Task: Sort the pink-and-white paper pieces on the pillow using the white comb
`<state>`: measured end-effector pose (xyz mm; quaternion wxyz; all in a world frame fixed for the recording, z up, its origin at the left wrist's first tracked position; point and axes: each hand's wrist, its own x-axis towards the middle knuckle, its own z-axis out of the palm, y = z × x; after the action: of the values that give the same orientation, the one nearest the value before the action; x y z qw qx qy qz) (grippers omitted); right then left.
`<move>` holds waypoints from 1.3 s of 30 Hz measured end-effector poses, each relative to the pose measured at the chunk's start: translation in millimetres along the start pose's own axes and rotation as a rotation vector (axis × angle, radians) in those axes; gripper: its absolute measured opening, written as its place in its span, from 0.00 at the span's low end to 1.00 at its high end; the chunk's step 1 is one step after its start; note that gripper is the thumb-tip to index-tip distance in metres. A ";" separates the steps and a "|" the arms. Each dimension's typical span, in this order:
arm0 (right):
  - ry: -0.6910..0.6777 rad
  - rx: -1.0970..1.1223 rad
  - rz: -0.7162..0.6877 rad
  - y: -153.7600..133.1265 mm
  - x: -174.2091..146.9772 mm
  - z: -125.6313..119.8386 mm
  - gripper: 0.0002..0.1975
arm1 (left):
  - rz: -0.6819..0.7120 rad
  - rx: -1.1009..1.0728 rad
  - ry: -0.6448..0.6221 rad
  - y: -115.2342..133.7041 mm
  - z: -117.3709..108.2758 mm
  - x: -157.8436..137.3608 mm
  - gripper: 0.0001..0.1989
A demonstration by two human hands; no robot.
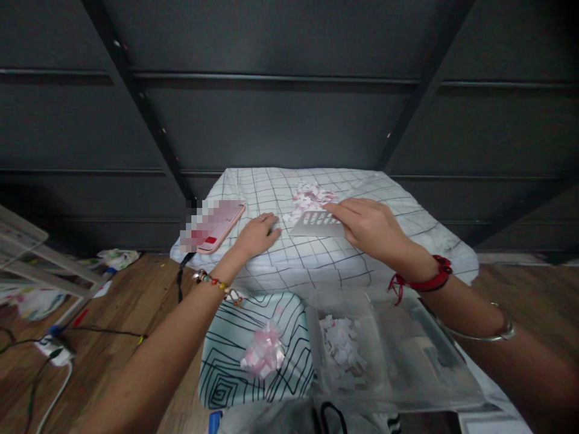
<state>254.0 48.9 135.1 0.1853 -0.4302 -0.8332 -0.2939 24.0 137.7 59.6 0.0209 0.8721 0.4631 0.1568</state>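
- Paper scraps [342, 345] lie nearest me, in the left compartment of a clear plastic box [423, 377]; whatever sits in its right one is too hazy to name.
- Left of the box, on a patterned cushion [217, 361], is a small heap of shiny pink-and-white bits [263, 354]; bagged or loose, I can't tell.
- Farther in, on the left of the checked cloth [253, 187], the left hand [259, 235] rests palm down, fingers loosely parted, gripping nothing that I can see.
- Left of that hand lies a phone [226, 228], partly blurred out.
- Over on the right, the right hand [373, 226] has thumb and fingers pinched together on a white slotted plate [316, 229].
- Just beyond the plate, a loose pile [314, 194] of white and pinkish scraps lies on the cloth. I'd judge the step to be working that pile with the plate; the next move seems to call for a low edge and gentle sweep, lest pieces scatter.
- Farthest off stands a dark panelled wall [280, 120].
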 end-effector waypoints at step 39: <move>-0.018 -0.072 0.125 29.3 -5.8 17.3 0.19 | 0.065 -0.018 0.019 7.9 1.8 12.6 0.26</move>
<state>280.5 70.0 128.4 0.1803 -0.4905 -0.7952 -0.3074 37.4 143.7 62.5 0.0192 0.8849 0.4333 0.1697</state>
